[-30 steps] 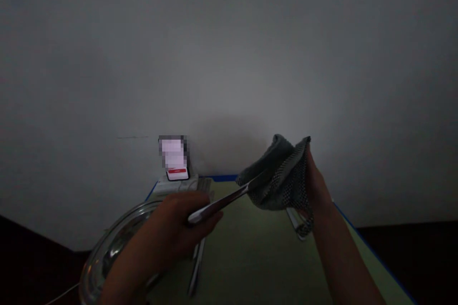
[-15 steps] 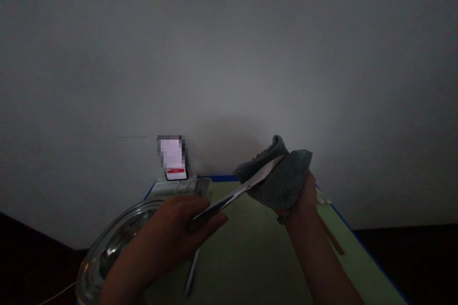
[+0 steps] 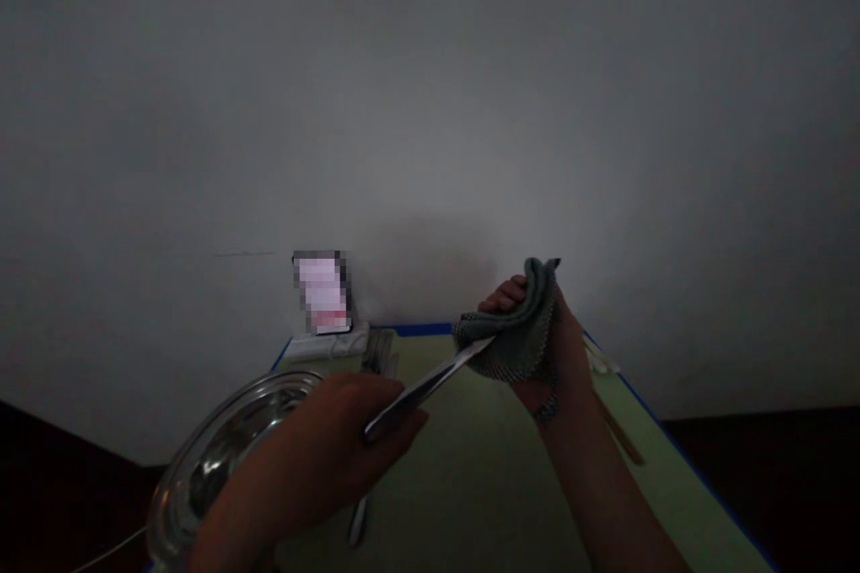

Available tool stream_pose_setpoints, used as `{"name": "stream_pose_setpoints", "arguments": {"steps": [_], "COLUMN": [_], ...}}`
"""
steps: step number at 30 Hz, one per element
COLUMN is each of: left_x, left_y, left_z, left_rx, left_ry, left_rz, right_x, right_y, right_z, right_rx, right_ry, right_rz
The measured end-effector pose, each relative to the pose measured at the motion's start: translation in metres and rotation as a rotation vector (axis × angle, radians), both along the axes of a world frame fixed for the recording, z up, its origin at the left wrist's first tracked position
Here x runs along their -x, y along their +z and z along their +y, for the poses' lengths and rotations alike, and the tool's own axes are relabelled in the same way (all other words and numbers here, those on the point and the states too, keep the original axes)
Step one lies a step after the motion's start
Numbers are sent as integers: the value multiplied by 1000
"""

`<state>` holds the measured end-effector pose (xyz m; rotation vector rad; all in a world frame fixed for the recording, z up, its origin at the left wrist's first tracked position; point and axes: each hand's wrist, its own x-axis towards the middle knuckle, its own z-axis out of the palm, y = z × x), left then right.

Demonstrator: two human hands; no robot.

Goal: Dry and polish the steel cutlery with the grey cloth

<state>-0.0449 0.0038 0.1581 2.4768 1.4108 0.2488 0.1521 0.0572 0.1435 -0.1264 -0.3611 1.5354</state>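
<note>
My left hand [image 3: 366, 434] is closed around the handle of a shiny metal table knife [image 3: 430, 383], which slants up to the right. The far part of its blade goes into the fold of a grey-green cloth [image 3: 520, 345] with a checked edge. My right hand [image 3: 564, 340] is wrapped round the cloth from behind, its fingers curled over the far side, so the cloth is folded over the blade. The blade's tip is hidden in the cloth. Below my left hand another metal utensil [image 3: 358, 521] lies on the table, its upper part covered by my hand.
A metal bowl [image 3: 167, 483] stands at the left of the pale green table [image 3: 463, 501]. A phone [image 3: 322, 291] leans upright at the back by a white object [image 3: 309, 346], with several metal utensils [image 3: 381, 354] beside it. A brown stick [image 3: 622, 431] lies on the right. The wall rises behind.
My right hand has closed the cloth, which was spread open, over the knife blade. More of the blade is now covered by it. My left hand has barely moved.
</note>
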Motion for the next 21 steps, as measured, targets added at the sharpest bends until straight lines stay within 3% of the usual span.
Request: {"name": "stream_pose_setpoints", "arguments": {"steps": [7, 17, 21], "left_x": [-6, -11, -11], "left_y": [0, -4, -5], "left_z": [-8, -10, -13], "left_rx": [71, 76, 80], "left_ry": [-48, -70, -44], "left_rz": [84, 140, 48], "right_x": [-3, -9, -9], "right_y": [-3, -2, 1], "right_z": [-10, -6, -4], "right_rx": [-159, -118, -33], "right_ry": [35, 65, 95], "right_rz": [108, 46, 29]}}
